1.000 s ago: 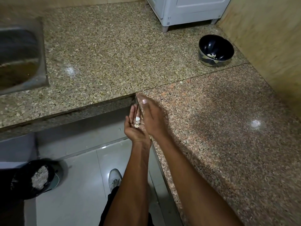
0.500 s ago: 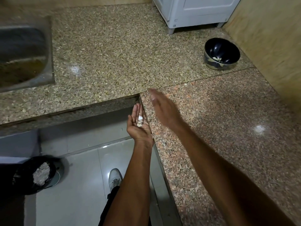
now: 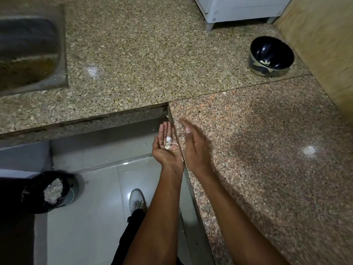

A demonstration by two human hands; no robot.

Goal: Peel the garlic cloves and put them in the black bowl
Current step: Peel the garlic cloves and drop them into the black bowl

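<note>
My left hand (image 3: 167,148) is cupped palm up just off the counter's inner corner, level with its edge. Pale scraps of garlic skin (image 3: 168,143) lie loose in that palm. My right hand (image 3: 194,148) lies flat on edge on the reddish counter right beside it, fingers straight, its side against the stone near the edge. The black bowl (image 3: 271,54) stands far off at the back right near the wall, with a few pale garlic pieces (image 3: 264,62) at its bottom.
A steel sink (image 3: 28,54) is sunk into the counter at the far left. A white appliance (image 3: 240,10) stands at the back. On the floor at lower left sits a black-lined bin (image 3: 51,190) with pale scraps. My shoe (image 3: 136,198) is below.
My right hand swung out over the counter and has come back to the edge next to my left palm. The left hand stayed in place with the skins.
</note>
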